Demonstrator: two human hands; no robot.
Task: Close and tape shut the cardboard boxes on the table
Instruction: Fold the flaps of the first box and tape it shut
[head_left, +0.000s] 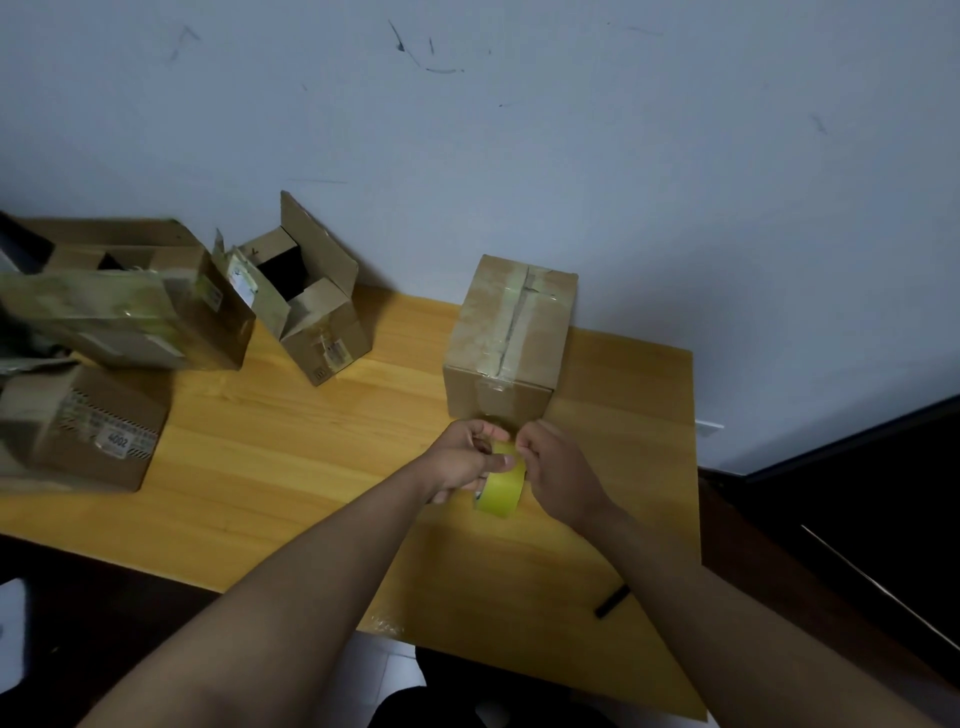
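Head view: both hands meet over the middle of the bench (291, 457), just in front of a closed cardboard box (506, 338) that stands near the bench's far edge. The left hand (470, 460) curls round a yellow tape roll (501, 486), thumb laid across its top. The right hand (553, 467) has its fingertips pinched at the roll's upper rim, apparently picking for the loose end.

To do this well, I would keep the roll steady in the left hand, lift the end cleanly with a nail, and draw out enough tape to cover the box's whole centre seam before pressing it down.

Toward the bench's left edge, an open box (311, 306) has its flaps up, a tilted box (135, 306) leans beside it, and a labelled box (88, 431) sits nearer; the left-hand ones run out of frame. Whether the tape end is already free is hidden by the fingers. A small dark object (612, 603) near the right front corner is too dim to identify.
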